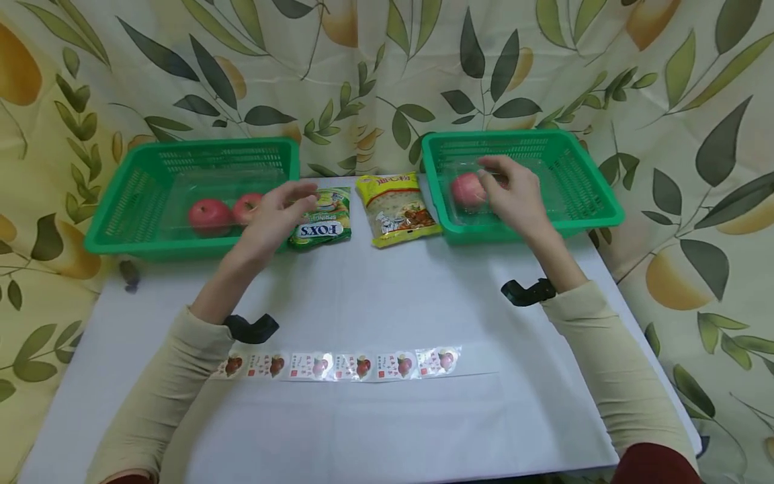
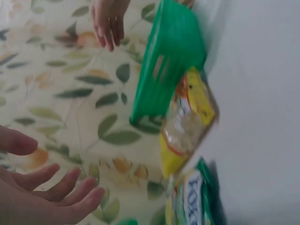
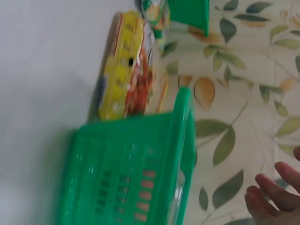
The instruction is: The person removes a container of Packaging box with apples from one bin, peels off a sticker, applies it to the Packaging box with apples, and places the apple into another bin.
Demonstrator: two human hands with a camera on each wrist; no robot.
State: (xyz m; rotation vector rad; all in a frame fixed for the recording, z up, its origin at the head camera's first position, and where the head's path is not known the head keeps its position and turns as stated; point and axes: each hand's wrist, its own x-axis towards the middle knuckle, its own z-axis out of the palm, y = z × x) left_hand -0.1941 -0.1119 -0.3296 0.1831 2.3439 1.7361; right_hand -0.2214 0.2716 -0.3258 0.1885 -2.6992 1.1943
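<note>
My left hand (image 1: pixel 269 218) hovers at the right end of the left green basket (image 1: pixel 121 202), its fingers loosely bent around nothing. Two red apples (image 1: pixel 209 216) lie in that basket with a clear plastic container. Over the right green basket (image 1: pixel 586 202) is my right hand (image 1: pixel 514 198), fingers relaxed and slightly bent. Beside its fingertips a pinkish-red apple (image 1: pixel 467 190) sits in clear plastic; the hand hides part of the contents. In the left wrist view the left hand (image 2: pixel 47 197) holds nothing, and in the right wrist view the right hand (image 3: pixel 276 197) is likewise bare.
Between the baskets lie a green FOX'S packet (image 1: pixel 323 218) and a yellow food bag (image 1: pixel 399 208). Nearer me, a strip of fruit-picture stickers (image 1: pixel 357 366) runs across the white tablecloth (image 1: pixel 363 430). A leaf-patterned curtain (image 1: pixel 375 81) hangs behind the baskets.
</note>
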